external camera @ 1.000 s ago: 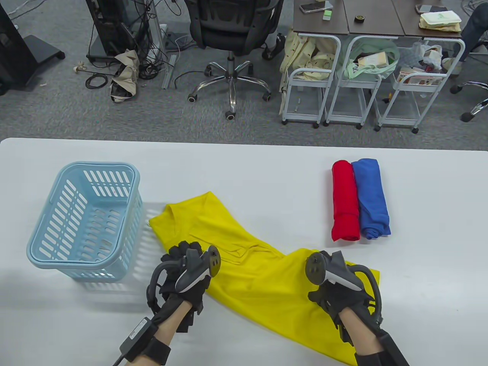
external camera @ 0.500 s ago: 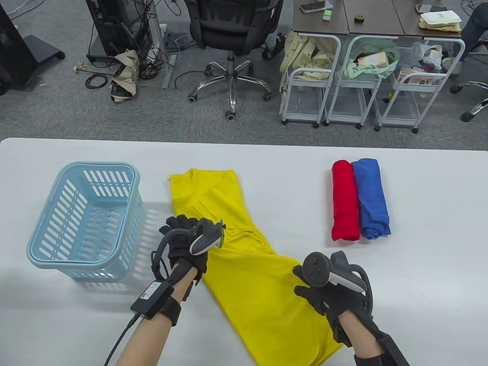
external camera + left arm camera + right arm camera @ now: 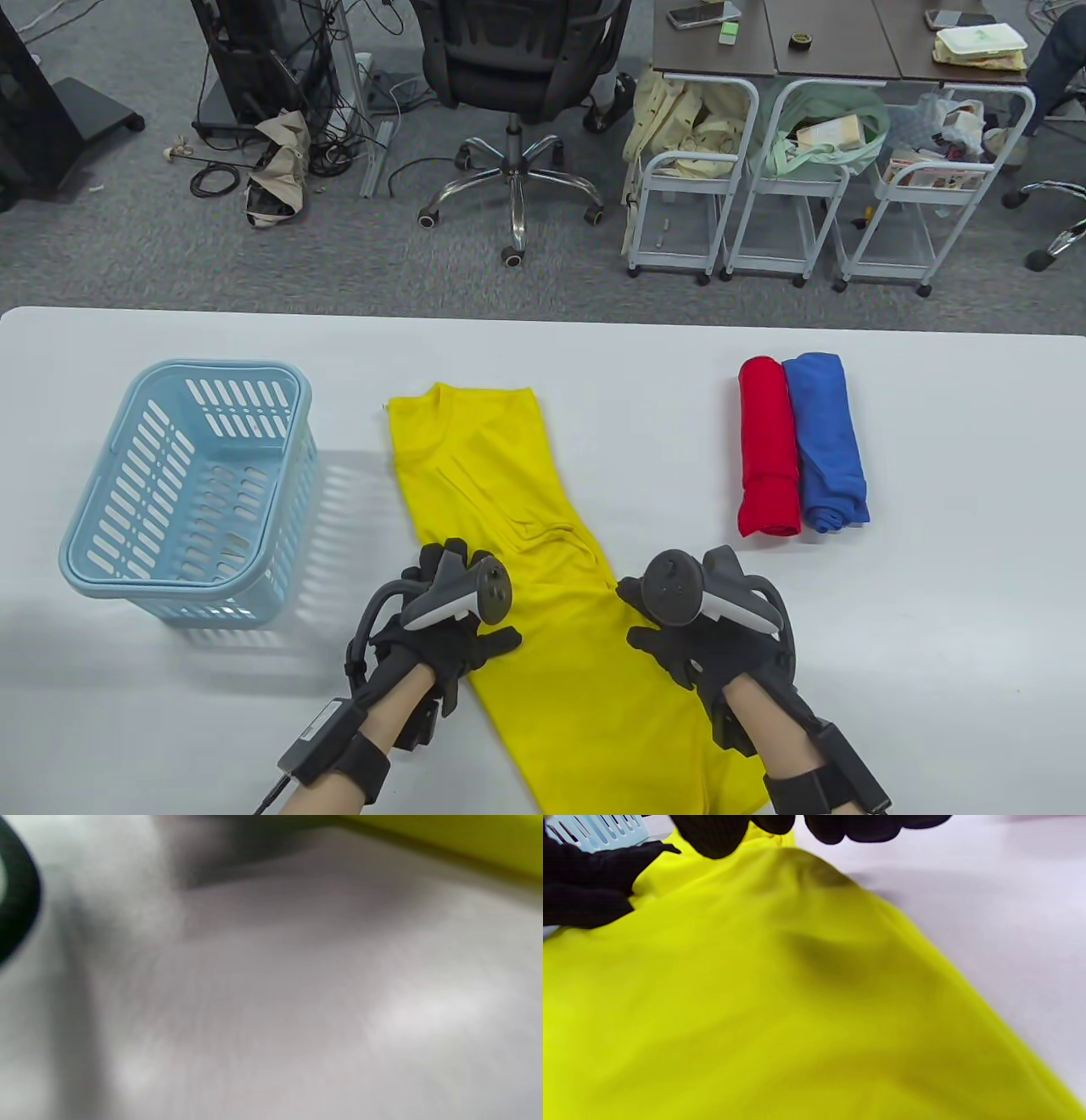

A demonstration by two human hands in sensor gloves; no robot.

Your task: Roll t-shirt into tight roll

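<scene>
Surface (image 3: pixel 933 645): broad, white, smooth; it carries everything here.
Yellow t-shirt (image 3: pixel 543 594): folded into a long narrow strip, limp thin knit. Long axis runs from the collar at the far end, slightly left, toward the near edge, slightly right; the near end passes out of the table view.
Basket (image 3: pixel 102 577): light blue slotted plastic, left of the shirt.
Rolled shirts (image 3: pixel 802 446): red and blue, side by side, well to the right.
Left hand (image 3: pixel 441 620): on the strip's left edge, thumb laid on the cloth; fingers relaxed, gripping nothing I can see.
Right hand (image 3: pixel 696 632): on the right edge, equally near; its fingers (image 3: pixel 712 832) reach over the fabric, but the grip cannot be told.
</scene>
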